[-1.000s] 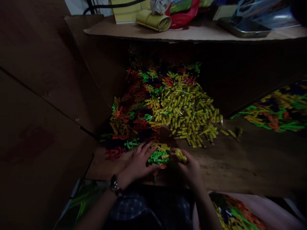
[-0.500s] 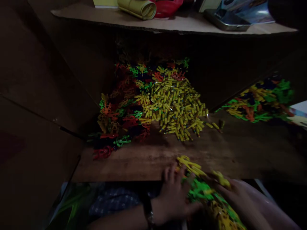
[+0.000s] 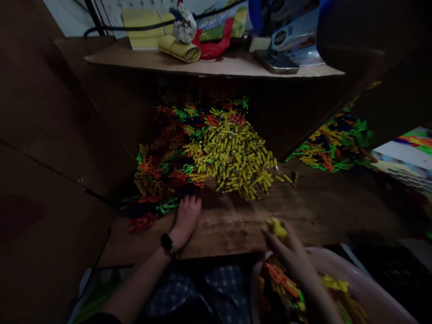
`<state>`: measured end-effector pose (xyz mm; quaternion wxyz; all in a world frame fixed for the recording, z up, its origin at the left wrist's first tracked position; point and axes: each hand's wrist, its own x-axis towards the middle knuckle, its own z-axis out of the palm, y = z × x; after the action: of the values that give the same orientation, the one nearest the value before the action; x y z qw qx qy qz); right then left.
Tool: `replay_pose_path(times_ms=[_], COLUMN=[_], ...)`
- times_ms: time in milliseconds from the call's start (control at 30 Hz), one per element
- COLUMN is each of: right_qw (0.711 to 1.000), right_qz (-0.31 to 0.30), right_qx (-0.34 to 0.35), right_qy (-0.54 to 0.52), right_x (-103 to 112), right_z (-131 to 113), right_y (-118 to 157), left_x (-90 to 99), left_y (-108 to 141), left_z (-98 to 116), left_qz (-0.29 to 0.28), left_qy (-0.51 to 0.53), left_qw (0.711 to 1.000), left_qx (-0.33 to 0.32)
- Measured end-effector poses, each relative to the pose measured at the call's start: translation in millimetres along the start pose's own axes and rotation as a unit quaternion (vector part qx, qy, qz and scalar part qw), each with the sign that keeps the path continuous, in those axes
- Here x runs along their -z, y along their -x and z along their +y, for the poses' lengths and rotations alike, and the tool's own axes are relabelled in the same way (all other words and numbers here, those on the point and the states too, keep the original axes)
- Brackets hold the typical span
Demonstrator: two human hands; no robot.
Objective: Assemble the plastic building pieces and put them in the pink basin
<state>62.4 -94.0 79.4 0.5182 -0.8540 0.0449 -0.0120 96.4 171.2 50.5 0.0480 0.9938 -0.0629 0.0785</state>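
Observation:
My left hand [image 3: 188, 217], with a dark watch on its wrist, reaches to the near edge of a pile of colourful plastic figure-like pieces [image 3: 165, 167]. Its fingers point forward, stretched out, and the tips touch dark pieces there. My right hand [image 3: 290, 246] pinches a yellow plastic piece [image 3: 277, 228] above the table's front edge; its exact shape is unclear. Below that hand, a pale pink basin [image 3: 366, 283] holds orange, green and yellow pieces [image 3: 281, 276].
A heap of small yellow cylinders [image 3: 236, 157] lies on the wooden table [image 3: 229, 225]. Another colourful pile [image 3: 332, 146] sits right of a cardboard partition [image 3: 286, 112]. Overhead, a cardboard shelf [image 3: 216, 68] carries rolled yellow paper [image 3: 178, 48] and a flat metal tin [image 3: 276, 60].
My left hand has moved from the pieces near the basin, forward and left to the pile. My right hand has shifted slightly left and still holds something yellow. The view has shifted.

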Motion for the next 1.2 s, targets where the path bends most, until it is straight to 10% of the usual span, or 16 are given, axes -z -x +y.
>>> replay_pose_path(times_ms=[133, 233, 367, 467, 600, 1000, 1200], right_qw=[0.984, 0.974, 0.967, 0.948, 0.936, 0.993, 0.998], right_qz=[-0.135, -0.172, -0.181, -0.187, -0.204, -0.091, -0.056], right_qx=[0.002, -0.003, -0.042, -0.112, -0.151, 0.027, 0.009], right_qy=[-0.118, -0.149, -0.175, -0.23, -0.244, -0.073, -0.012], right_x=[-58, -90, -107, -108, -105, -96, -94], right_z=[-34, -46, -42, -42, -51, -65, -60], right_y=[-31, -38, -22, -7, 6, 28, 34], left_x=[-5.9, -8.8, 0.2, 16.4, 34.5, 34.4, 41.5], left_y=[22, 28, 31, 35, 35, 34, 37], left_z=[0, -6, -12, -8, 1, 16, 21], left_qz=[0.027, 0.051, 0.054, 0.047, 0.009, -0.005, 0.05], left_qy=[0.135, 0.356, 0.671, 0.806, 0.874, 0.879, 0.85], left_qw=[0.99, 0.926, 0.661, 0.461, 0.321, 0.318, 0.4], left_qx=[-0.001, 0.118, 0.332, 0.368, 0.365, 0.355, 0.34])
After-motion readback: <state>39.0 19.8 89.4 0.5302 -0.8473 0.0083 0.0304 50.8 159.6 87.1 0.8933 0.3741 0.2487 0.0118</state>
